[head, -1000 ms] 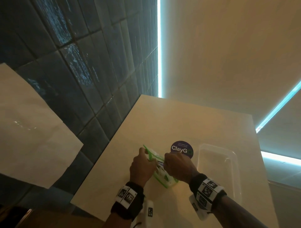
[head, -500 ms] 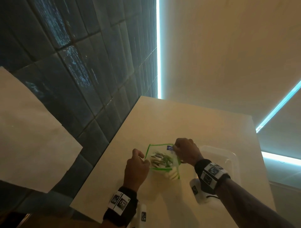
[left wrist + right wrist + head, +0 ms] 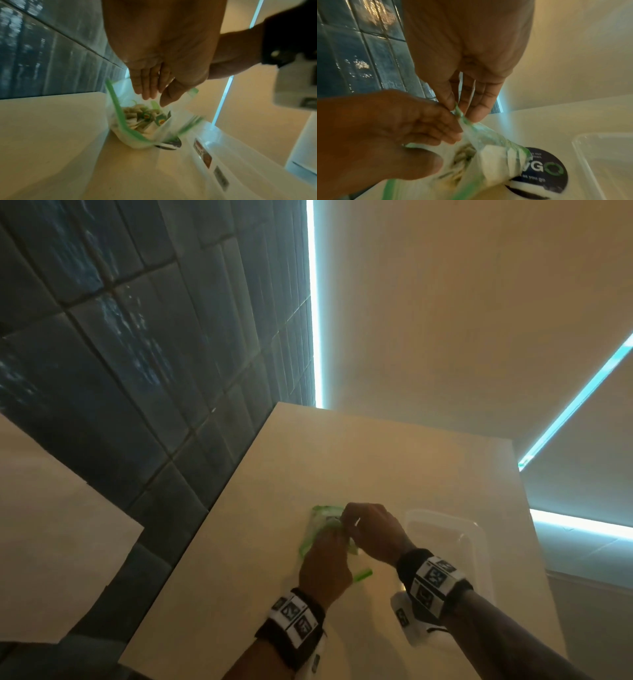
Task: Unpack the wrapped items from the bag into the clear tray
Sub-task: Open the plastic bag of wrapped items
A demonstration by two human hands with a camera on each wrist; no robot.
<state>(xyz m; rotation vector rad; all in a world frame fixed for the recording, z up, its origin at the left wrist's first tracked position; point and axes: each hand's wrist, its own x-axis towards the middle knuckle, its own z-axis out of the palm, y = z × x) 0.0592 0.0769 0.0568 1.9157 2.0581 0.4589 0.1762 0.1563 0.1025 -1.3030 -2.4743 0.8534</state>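
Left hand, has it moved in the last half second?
Yes. The left hand has shifted right, closer to the tray, and is now at the mouth of the bag.

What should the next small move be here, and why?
Probably dip the left hand into the bag and pick out one wrapped item. The right hand pinches the green rim, holding the mouth open, the left fingers hover just above the items, and the clear tray looks empty.
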